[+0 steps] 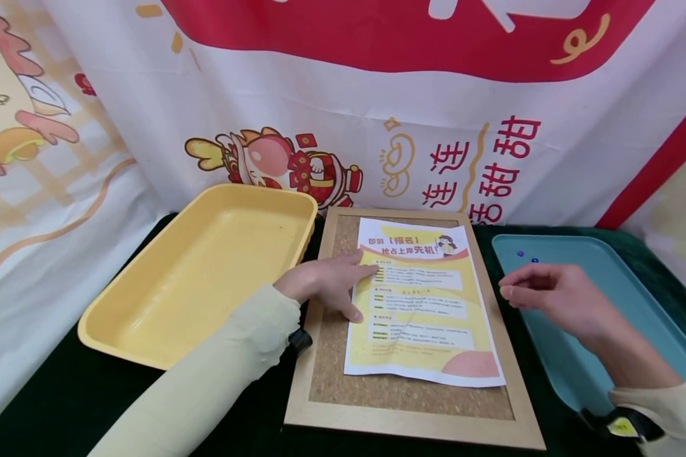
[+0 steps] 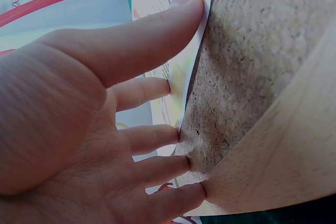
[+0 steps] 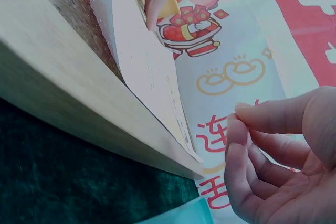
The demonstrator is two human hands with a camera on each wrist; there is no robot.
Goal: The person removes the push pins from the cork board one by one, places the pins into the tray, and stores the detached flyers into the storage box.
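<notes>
A printed yellow-and-white paper sheet point(image 1: 417, 304) lies on a cork board point(image 1: 331, 355) with a pale wooden frame. My left hand point(image 1: 334, 282) rests with spread, nearly straight fingers on the sheet's left edge and the cork beside it. Off the board's right side, above the blue-green tray point(image 1: 594, 247), my right hand point(image 1: 571, 301) is raised. In the right wrist view its thumb and index fingertips point(image 3: 239, 124) meet in a pinch. No thing shows between them; a very small one could be hidden. Two tiny dark-blue pieces point(image 1: 520, 254) lie in the tray, their kind unclear.
To the board's left stands a yellow plastic tray point(image 1: 206, 266), close to its frame. Everything sits on a dark green cloth point(image 1: 257, 406). A printed white and red cloth backdrop point(image 1: 331, 89) hangs right behind the board and trays.
</notes>
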